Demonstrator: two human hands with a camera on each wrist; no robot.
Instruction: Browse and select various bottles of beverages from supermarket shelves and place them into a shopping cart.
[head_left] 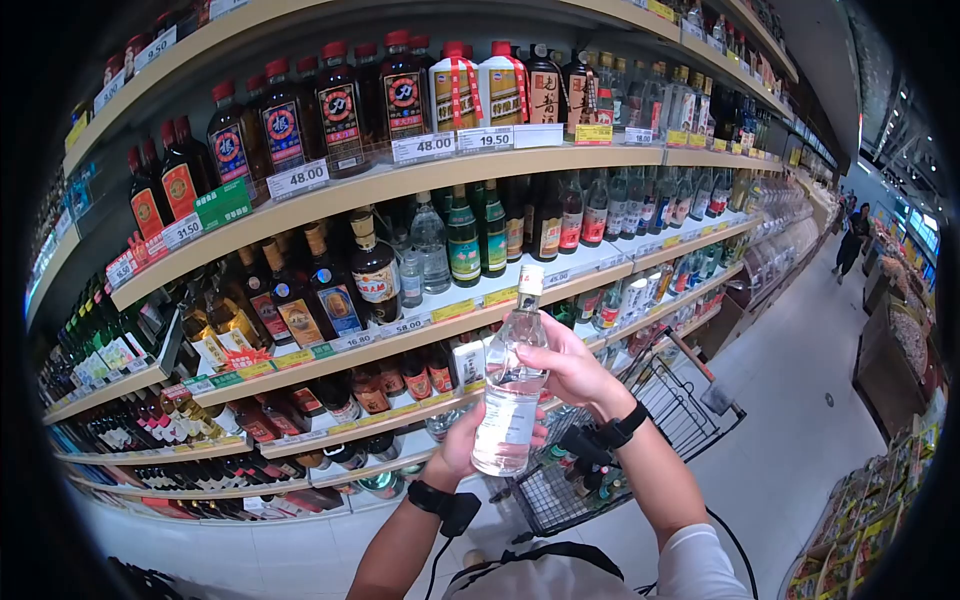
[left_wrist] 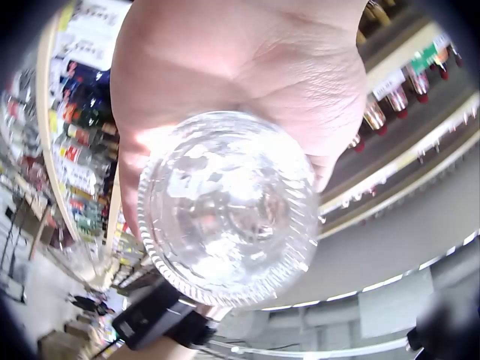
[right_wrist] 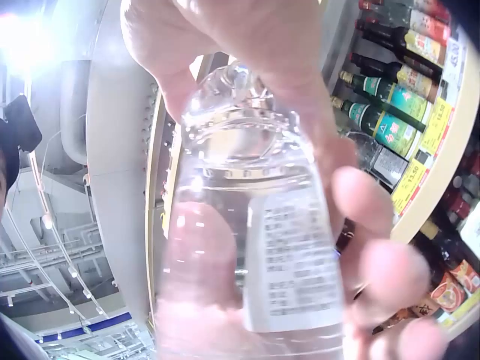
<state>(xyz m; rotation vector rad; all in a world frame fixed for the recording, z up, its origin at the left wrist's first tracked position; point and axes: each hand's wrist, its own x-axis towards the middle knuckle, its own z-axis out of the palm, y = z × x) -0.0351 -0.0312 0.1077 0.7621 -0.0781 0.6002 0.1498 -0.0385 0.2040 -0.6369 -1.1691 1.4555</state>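
- The bottle (head_left: 508, 405) is already off any shelf (head_left: 590, 158), so I judge that the picking up is done.
- It is in the air in front of the shelves, between the two hands, and it is not standing in the cart (head_left: 692, 354) either.
- With both hands on it and the printed label (right_wrist: 294, 262) turned outward, I would say it is being handled or looked over; setting it down is not yet done.
- How much is left after this, the pictures do not show.
- The left hand (head_left: 460, 442) grips the lower part, with its fingers curled around the side.
- The right hand (head_left: 575, 368) grips the upper part, the thumb lying on the bottle below the neck.
- The bottle is clear and colourless, nearly upright with a small tilt, and the pale cap (head_left: 530, 280) is on.
- Its base is round, with fine ridges along the edge; the shoulder carries a raised pattern.
- The label is white with small dark print, too blurred to read.
- Whether it is glass or plastic, and how full it is, I cannot tell.
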